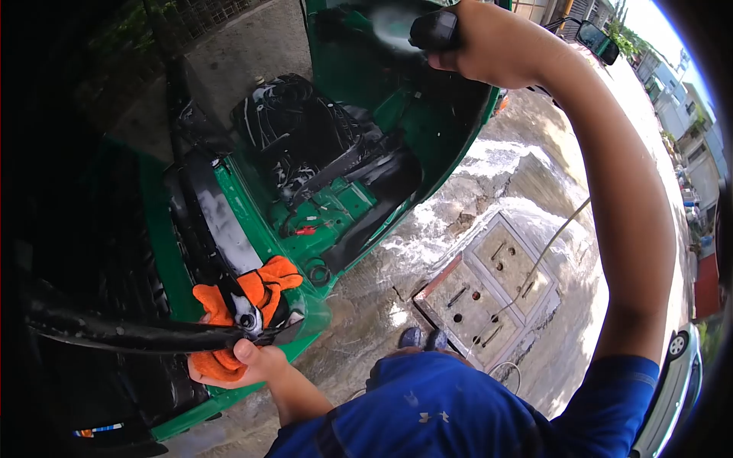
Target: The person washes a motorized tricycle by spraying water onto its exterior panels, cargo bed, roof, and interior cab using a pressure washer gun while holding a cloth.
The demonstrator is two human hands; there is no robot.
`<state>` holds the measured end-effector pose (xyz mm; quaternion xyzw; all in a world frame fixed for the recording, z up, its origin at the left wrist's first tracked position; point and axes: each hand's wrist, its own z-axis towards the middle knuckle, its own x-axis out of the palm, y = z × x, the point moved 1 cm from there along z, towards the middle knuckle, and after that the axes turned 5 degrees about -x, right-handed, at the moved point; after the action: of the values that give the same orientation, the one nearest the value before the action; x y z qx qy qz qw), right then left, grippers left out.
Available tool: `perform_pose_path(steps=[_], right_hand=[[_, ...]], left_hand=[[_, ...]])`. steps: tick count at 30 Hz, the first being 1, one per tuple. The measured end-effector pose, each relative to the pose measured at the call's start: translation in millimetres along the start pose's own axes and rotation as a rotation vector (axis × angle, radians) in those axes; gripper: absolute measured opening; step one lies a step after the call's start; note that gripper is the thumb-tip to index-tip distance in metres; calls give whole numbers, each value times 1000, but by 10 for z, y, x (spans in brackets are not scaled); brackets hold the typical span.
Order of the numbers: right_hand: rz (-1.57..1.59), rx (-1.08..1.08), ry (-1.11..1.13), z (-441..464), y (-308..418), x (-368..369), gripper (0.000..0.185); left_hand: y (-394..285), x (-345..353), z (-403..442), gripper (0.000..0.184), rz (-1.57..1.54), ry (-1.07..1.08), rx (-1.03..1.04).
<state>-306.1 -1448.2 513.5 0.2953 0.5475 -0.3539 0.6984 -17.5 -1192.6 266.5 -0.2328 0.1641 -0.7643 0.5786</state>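
My right hand (pixel 496 46) is raised at the top, closed around a black spray nozzle (pixel 434 30). White mist (pixel 393 29) shows just left of the nozzle, in front of the green inner panel (pixel 343 53) of a vehicle. At lower left, my left hand (pixel 248 365) grips an orange cloth (pixel 279 286) with black edging. The cloth is bunched around a joint where a black tubular bar (pixel 137 336) meets the green body. My left thumb presses near the bar's end; the other fingers are mostly hidden by the cloth.
Inside the green vehicle are a black seat-like part (pixel 305 126) with white suds and a red connector (pixel 305 230) on wires. A concrete cover (pixel 489 290) with holes lies in the pavement by my feet. A thin hose (pixel 561 229) crosses it. A parked car (pixel 676 382) stands far right.
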Motion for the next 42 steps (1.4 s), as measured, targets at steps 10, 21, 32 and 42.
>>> perform_pose_path(steps=[10, 21, 32, 42], right_hand=[[-97, -4, -25, 297, -183, -172, 37], [81, 77, 3, 539, 27, -438, 45], [110, -78, -186, 778, 140, -94, 52], [1, 26, -250, 555, -133, -171, 44]], left_hand=[[3, 26, 11, 69, -36, 6, 0], [-12, -26, -43, 87, -36, 2, -136], [-45, 19, -34, 87, -90, 6, -185], [-16, -14, -51, 86, -157, 20, -184]])
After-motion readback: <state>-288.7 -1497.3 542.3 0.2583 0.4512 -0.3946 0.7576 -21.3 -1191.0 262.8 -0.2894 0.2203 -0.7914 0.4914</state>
